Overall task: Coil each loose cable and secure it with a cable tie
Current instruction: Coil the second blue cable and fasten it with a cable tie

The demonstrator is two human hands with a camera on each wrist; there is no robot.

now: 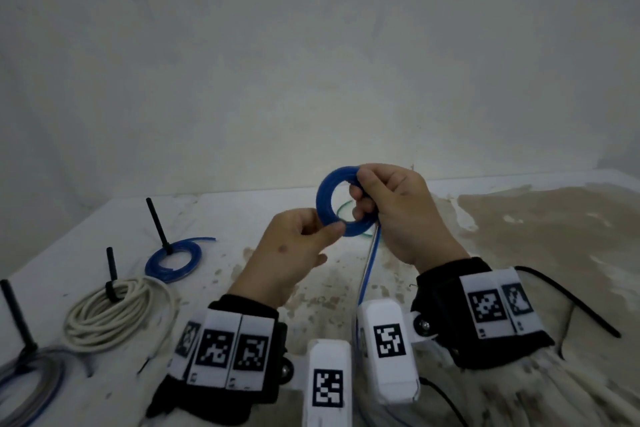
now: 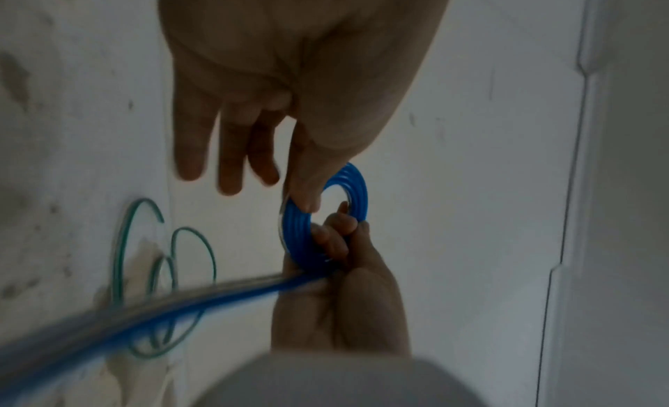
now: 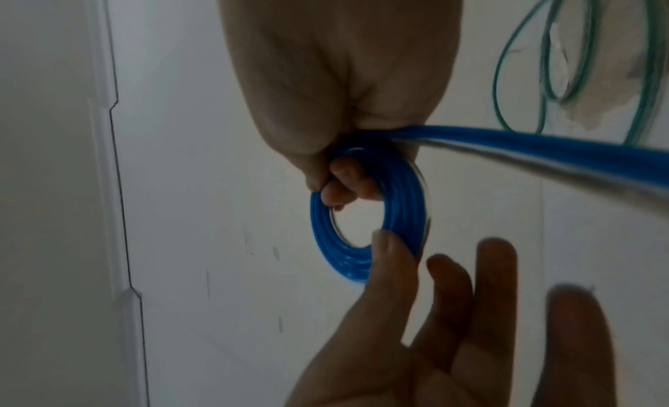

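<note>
Mid-wind on the blue coil (image 1: 334, 199), held above the table (image 1: 346, 274). Right hand (image 1: 401, 215) has fingers curled through the hole, clamping the far-right arc. Left hand (image 1: 294, 253) pinches the near arc, thumb and forefinger, other fingers loose. Loose tail (image 1: 369, 263) drops from under the right grip toward the person. Advice: keep both grips firm, lay each turn flat against the last, avoid springing. Unused black cable tie (image 1: 568, 300) lies right of the right wrist.

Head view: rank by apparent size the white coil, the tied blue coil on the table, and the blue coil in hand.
1. white coil
2. tied blue coil and held blue coil: look alike; the held one is off the table, so unsure.
</note>
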